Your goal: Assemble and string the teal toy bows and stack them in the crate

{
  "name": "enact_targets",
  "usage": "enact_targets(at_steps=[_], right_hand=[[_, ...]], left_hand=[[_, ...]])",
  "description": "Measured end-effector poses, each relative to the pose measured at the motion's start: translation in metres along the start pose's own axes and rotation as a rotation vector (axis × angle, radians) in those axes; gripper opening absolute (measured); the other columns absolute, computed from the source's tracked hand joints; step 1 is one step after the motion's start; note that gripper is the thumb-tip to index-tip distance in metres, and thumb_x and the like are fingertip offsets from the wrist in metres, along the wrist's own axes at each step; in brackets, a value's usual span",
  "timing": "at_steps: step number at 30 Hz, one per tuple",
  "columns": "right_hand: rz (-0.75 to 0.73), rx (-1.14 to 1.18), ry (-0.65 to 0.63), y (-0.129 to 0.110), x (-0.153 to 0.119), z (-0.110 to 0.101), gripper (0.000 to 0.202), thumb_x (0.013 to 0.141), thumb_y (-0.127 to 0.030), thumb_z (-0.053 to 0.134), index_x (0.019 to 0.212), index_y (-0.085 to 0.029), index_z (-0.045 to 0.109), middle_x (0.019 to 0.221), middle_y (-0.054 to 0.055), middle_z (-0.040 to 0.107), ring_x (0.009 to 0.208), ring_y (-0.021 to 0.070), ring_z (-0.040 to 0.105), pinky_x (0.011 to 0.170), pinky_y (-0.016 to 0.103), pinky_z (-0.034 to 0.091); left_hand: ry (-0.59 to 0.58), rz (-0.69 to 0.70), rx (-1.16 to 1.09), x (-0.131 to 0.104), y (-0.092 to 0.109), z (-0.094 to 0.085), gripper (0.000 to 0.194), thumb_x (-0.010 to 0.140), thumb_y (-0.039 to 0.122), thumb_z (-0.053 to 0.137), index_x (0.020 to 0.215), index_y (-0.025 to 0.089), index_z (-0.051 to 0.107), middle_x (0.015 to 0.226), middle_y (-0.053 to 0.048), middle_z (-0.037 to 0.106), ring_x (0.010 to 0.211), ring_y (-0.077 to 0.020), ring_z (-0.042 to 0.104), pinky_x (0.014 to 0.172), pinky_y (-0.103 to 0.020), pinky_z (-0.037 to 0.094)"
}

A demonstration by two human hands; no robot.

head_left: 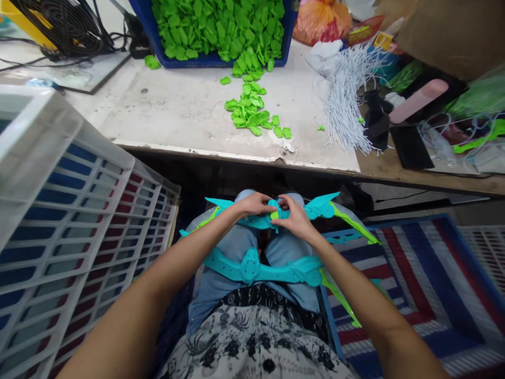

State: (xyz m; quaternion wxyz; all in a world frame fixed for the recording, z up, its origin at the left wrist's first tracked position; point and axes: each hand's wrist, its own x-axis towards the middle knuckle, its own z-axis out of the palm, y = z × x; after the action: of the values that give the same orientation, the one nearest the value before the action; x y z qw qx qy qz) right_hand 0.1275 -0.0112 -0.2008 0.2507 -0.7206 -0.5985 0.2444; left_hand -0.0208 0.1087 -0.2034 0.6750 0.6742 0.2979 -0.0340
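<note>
Above my knees, a teal plastic toy bow (321, 206) with lime-green curved ends lies across my lap. My left hand (255, 203) is closed at its middle, fingertips pressed together there. On the other side of the same spot, my right hand (295, 215) pinches the bow between thumb and fingers. Between both thumbs shows a small lime-green plastic piece (274, 215) against the bow's centre. Nearer my waist rests a second teal bow (252, 267), touched by neither hand.
A blue bin (292, 31) of small green pieces stands on the worktable (177, 116), with loose green pieces (250, 108) spilled before it. White strings (345, 100) and a black phone (411, 147) lie right. A white crate (90, 173) flanks my left, a striped-lined crate (426, 273) my right.
</note>
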Motion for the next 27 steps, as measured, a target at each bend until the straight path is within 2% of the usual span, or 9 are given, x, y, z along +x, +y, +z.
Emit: enact_targets(at_steps=[4, 7, 9, 12, 15, 17, 19, 23, 27], right_hand=[[0.126, -0.09, -0.205, -0.004, 0.014, -0.005, 0.066, 0.058, -0.039, 0.08, 0.117, -0.024, 0.054, 0.09, 0.002, 0.067, 0.081, 0.0207, 0.062, 0.074, 0.036, 0.045], [0.034, -0.134, -0.218, -0.01, 0.014, -0.013, 0.062, 0.061, -0.039, 0.079, 0.116, -0.021, 0.056, 0.094, 0.004, 0.067, 0.085, 0.022, 0.061, 0.074, 0.035, 0.046], [-0.109, -0.171, -0.128, -0.014, 0.02, -0.024, 0.044, 0.071, -0.039, 0.072, 0.108, -0.019, 0.061, 0.096, 0.007, 0.066, 0.09, 0.023, 0.06, 0.078, 0.035, 0.046], [-0.264, -0.241, 0.205, -0.02, 0.055, -0.052, 0.025, 0.089, -0.032, 0.048, 0.097, -0.017, 0.066, 0.097, 0.01, 0.065, 0.095, 0.023, 0.056, 0.086, 0.036, 0.043], [-0.286, -0.356, 0.426, -0.022, 0.116, -0.078, 0.027, 0.088, -0.022, 0.043, 0.105, -0.015, 0.064, 0.109, 0.012, 0.062, 0.104, 0.0263, 0.05, 0.093, 0.041, 0.039], [-0.274, -0.417, 0.397, -0.022, 0.155, -0.087, 0.027, 0.083, -0.021, 0.05, 0.105, -0.014, 0.065, 0.113, 0.013, 0.061, 0.106, 0.0287, 0.048, 0.092, 0.043, 0.038], [-0.238, -0.439, 0.354, -0.021, 0.18, -0.09, 0.025, 0.081, -0.022, 0.052, 0.097, -0.014, 0.068, 0.106, 0.013, 0.064, 0.102, 0.0296, 0.05, 0.09, 0.043, 0.039], [0.05, -0.239, 0.424, -0.012, 0.182, -0.093, 0.024, 0.079, -0.027, 0.053, 0.084, -0.013, 0.071, 0.082, 0.01, 0.069, 0.084, 0.0249, 0.059, 0.078, 0.035, 0.043], [0.354, 0.015, 0.437, 0.006, 0.163, -0.104, 0.024, 0.071, -0.034, 0.059, 0.074, -0.013, 0.071, 0.066, 0.006, 0.066, 0.067, 0.0202, 0.061, 0.063, 0.028, 0.043]], left_hand=[[0.082, -0.022, 0.064, 0.002, 0.003, 0.001, 0.035, 0.071, 0.042, 0.063, 0.089, 0.012, 0.066, 0.057, 0.004, 0.049, 0.053, -0.01, 0.045, 0.05, -0.02, 0.035], [0.131, 0.026, 0.22, -0.005, 0.01, 0.005, 0.035, 0.076, 0.036, 0.06, 0.1, 0.011, 0.064, 0.065, 0.001, 0.057, 0.061, -0.0136, 0.054, 0.056, -0.022, 0.041], [0.272, 0.081, 0.391, -0.015, 0.014, 0.014, 0.041, 0.079, 0.032, 0.059, 0.115, 0.012, 0.058, 0.084, -0.004, 0.064, 0.078, -0.0183, 0.06, 0.068, -0.025, 0.046], [0.459, 0.235, 0.689, -0.034, 0.01, 0.037, 0.037, 0.086, 0.029, 0.053, 0.121, 0.015, 0.051, 0.118, -0.013, 0.057, 0.11, -0.0252, 0.054, 0.091, -0.036, 0.045], [0.399, 0.342, 0.909, -0.045, -0.002, 0.058, 0.058, 0.079, 0.029, 0.063, 0.13, 0.013, 0.041, 0.142, -0.021, 0.033, 0.128, -0.0338, 0.038, 0.099, -0.046, 0.04], [0.346, 0.307, 0.995, -0.045, -0.009, 0.061, 0.075, 0.073, 0.021, 0.067, 0.138, 0.012, 0.03, 0.147, -0.024, 0.023, 0.129, -0.0369, 0.036, 0.096, -0.048, 0.042], [0.296, 0.256, 1.02, -0.042, -0.008, 0.055, 0.076, 0.074, 0.015, 0.063, 0.14, 0.014, 0.026, 0.148, -0.023, 0.022, 0.126, -0.0353, 0.041, 0.092, -0.046, 0.045], [0.188, 0.268, 0.874, -0.038, 0.011, 0.027, 0.07, 0.074, 0.02, 0.062, 0.137, 0.011, 0.034, 0.139, -0.019, 0.041, 0.119, -0.0292, 0.049, 0.093, -0.036, 0.044], [0.102, 0.271, 0.697, -0.035, 0.03, 0.001, 0.046, 0.074, 0.032, 0.063, 0.117, 0.016, 0.056, 0.102, -0.007, 0.066, 0.092, -0.0222, 0.061, 0.078, -0.026, 0.044]])
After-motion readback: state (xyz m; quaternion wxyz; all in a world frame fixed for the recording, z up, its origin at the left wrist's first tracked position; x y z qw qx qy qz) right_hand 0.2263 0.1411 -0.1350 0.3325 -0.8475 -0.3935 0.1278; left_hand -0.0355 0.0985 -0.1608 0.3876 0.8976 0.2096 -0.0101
